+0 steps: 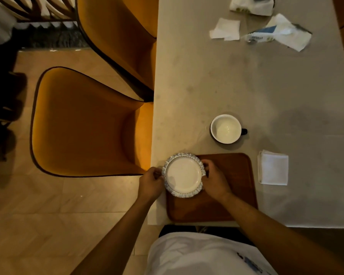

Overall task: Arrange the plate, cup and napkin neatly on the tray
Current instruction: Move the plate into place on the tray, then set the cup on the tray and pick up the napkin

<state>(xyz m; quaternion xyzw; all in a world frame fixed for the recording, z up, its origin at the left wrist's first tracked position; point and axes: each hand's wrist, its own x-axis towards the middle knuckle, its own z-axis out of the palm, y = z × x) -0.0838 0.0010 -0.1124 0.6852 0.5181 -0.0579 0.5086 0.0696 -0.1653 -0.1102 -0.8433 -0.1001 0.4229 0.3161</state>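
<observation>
I grip the one plate (183, 175) by its rim, left hand (151, 182) and right hand (214, 178) on opposite sides, over my tray's (234, 171) left corner. One cup (226, 128) stands beyond the tray, one folded napkin (273, 168) just right; two orange chairs (83, 124) flank the table (246, 80).

Glossy ceramic plate (183, 176) and cup (226, 128), smooth reddish wooden tray (234, 171), soft matt paper napkin (273, 168)

Orange chairs (83, 124); tiled floor (58, 215)
</observation>
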